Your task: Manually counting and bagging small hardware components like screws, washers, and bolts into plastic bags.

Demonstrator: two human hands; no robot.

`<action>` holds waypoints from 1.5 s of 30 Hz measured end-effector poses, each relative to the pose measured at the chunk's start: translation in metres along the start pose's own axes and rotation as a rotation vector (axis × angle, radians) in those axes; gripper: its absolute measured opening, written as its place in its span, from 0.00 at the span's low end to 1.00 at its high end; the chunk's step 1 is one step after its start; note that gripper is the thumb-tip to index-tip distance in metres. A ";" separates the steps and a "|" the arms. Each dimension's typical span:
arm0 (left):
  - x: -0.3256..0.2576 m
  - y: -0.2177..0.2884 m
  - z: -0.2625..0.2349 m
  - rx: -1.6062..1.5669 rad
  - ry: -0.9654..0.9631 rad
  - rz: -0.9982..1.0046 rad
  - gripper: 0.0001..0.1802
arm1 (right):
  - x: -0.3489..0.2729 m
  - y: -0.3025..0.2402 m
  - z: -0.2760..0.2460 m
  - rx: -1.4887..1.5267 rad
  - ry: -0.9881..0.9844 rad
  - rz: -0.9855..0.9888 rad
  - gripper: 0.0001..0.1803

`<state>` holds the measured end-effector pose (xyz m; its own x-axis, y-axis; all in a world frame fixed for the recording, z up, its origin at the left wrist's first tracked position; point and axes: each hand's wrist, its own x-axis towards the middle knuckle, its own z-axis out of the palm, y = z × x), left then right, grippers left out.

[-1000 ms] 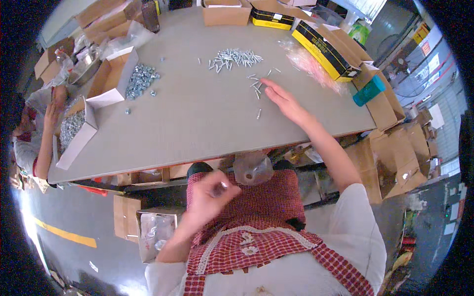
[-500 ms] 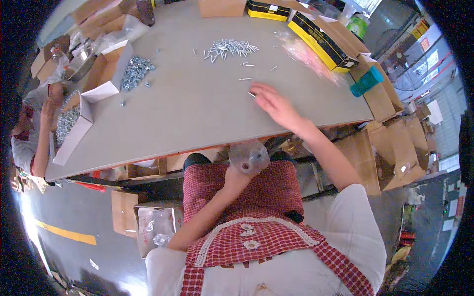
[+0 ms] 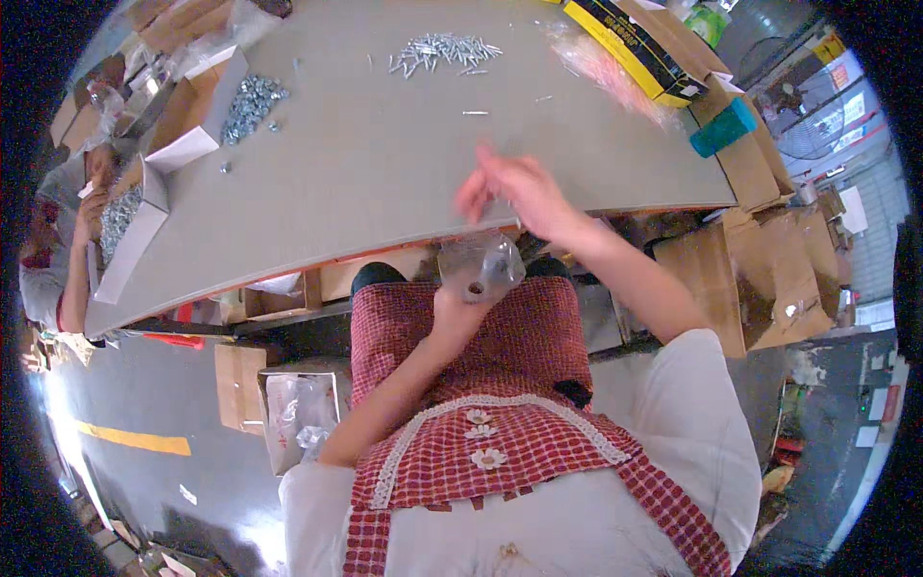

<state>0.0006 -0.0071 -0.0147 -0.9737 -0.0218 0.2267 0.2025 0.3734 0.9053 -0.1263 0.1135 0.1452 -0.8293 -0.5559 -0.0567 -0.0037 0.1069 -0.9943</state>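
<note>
In my left hand point(image 3: 460, 313), above my lap, is a clear plastic bag point(image 3: 495, 264) with a round dark hole or spot on its near side. What lies inside it is hard to make out. My right hand point(image 3: 519, 192) is over the table's front edge, just above the bag, its fingers curled and blurred by motion. Something small glints by the fingers, too smeared to name. Beyond that hand a single slim metal pin point(image 3: 475, 112) rests on the grey table point(image 3: 365, 154). Farther back is a loose pile of such pins point(image 3: 447, 50).
Left on the table lie small metal fittings point(image 3: 252, 108) beside an open carton point(image 3: 197, 106). Another person's hand point(image 3: 94, 207) is at a white box of metal parts point(image 3: 120, 226). Pinkish plastic bags point(image 3: 615, 72), a black-and-yellow box point(image 3: 635, 48) and a teal roll point(image 3: 723, 127) are at the right.
My right hand has drawn back from the tabletop toward the bag. The pin that was at its fingertips is gone from that spot. The view has shifted, and my left hand still grips the bag.
</note>
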 end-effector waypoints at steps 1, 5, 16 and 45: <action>-0.001 0.006 -0.001 -0.008 -0.003 -0.011 0.23 | -0.014 -0.003 0.011 0.114 -0.086 -0.002 0.36; 0.000 0.034 -0.007 -0.312 -0.072 -0.151 0.24 | -0.041 -0.025 0.008 0.020 -0.082 -0.271 0.31; 0.007 0.022 -0.010 -0.077 -0.028 -0.218 0.27 | 0.021 0.020 -0.085 -1.435 0.365 0.151 0.58; -0.002 0.019 -0.018 -0.231 -0.160 -0.174 0.28 | 0.219 -0.014 0.126 -1.304 -0.063 -0.489 0.42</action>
<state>0.0080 -0.0169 0.0086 -0.9961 0.0862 0.0185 0.0318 0.1564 0.9872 -0.2371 -0.1137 0.1350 -0.5667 -0.7914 0.2291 -0.8231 0.5560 -0.1153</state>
